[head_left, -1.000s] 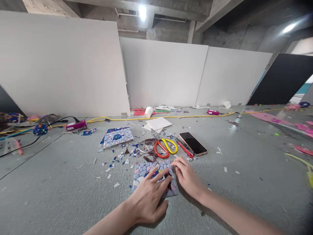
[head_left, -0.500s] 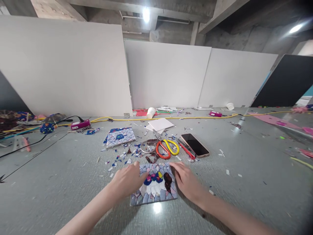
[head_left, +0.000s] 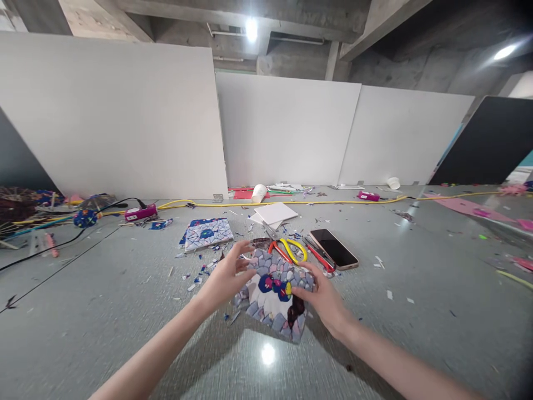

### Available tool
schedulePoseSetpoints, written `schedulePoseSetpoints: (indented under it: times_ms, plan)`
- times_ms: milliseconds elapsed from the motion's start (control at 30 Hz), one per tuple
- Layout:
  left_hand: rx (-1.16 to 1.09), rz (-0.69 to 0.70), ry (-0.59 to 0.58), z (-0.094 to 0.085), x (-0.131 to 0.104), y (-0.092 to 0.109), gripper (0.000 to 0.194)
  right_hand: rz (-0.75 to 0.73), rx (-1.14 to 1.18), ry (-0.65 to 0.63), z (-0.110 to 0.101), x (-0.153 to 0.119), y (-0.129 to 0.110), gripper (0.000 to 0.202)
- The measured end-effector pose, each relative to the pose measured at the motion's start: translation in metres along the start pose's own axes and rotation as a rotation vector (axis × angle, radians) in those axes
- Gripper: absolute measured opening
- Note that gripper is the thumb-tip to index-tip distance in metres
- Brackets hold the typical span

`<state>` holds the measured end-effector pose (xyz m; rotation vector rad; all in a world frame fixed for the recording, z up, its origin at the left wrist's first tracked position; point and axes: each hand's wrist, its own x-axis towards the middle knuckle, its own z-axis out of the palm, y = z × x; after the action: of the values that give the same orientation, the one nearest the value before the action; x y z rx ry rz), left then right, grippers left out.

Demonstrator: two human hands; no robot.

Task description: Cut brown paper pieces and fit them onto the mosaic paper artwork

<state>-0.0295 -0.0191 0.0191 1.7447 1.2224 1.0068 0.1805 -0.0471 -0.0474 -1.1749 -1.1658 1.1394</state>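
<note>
- Tilted between both hands, near the middle of the grey work surface (head_left: 166,355): a cobble-patterned mosaic panel (head_left: 264,308) in lilac, grey and white, with blue, yellow and dark brown shapes on its face.
- Closed on the panel's right side: the right hand (head_left: 327,303), thumb across the front, fingers at the upper edge.
- At the upper left corner: the left hand (head_left: 229,278), half open, thumb over the face, fingers curved apart; impossible to tell how firmly gripped.
- Just beyond, partly hidden by the panel's top edge: scissors (head_left: 285,243) with one red and one yellow handle, blades toward a few white cards (head_left: 277,212).
- Right of the scissors: a red-handled tool (head_left: 321,259), type unclear, close beside a dark-screened smartphone (head_left: 334,248).
- Past the left hand, lying flat: a blue-and-white tile (head_left: 208,233).
- Farther back, across the surface: a yellow cable (head_left: 333,202), with a tipped paper cup (head_left: 259,193) behind it and magenta devices (head_left: 140,212) to left and right.
- Far left, amid clutter: a blue ball (head_left: 85,218). Far right: a pink sheet (head_left: 462,208).
- Underneath it all: fine texture, scattered blue and white scraps (head_left: 191,288), a bright lamp reflection (head_left: 267,354) in the foreground.
- Around the room: upright white partition boards (head_left: 287,133), a slanted black board (head_left: 483,141) at right, bare concrete beams (head_left: 308,16) and two lit lamps (head_left: 251,29) overhead.
</note>
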Motion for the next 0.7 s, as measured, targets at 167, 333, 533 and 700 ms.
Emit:
schedulePoseSetpoints:
  times_ms: [167,333,533,700]
  plan:
    - [-0.359,-0.063,0.358,0.011,0.003,-0.017,0.046,0.043,0.311,0.228,0.001,0.011,0.003,0.048]
    - [-0.637,-0.138,0.065,0.053,-0.010,-0.032,0.048,0.125,0.506,0.160,0.008,0.006,-0.002,0.044]
    - [-0.659,-0.091,0.042,0.066,-0.016,-0.026,0.045,0.180,0.483,0.044,0.011,-0.002,-0.006,0.035]
    - [-0.701,-0.253,0.177,0.051,-0.012,-0.025,0.051,0.171,0.250,-0.080,0.005,0.005,0.003,0.023]
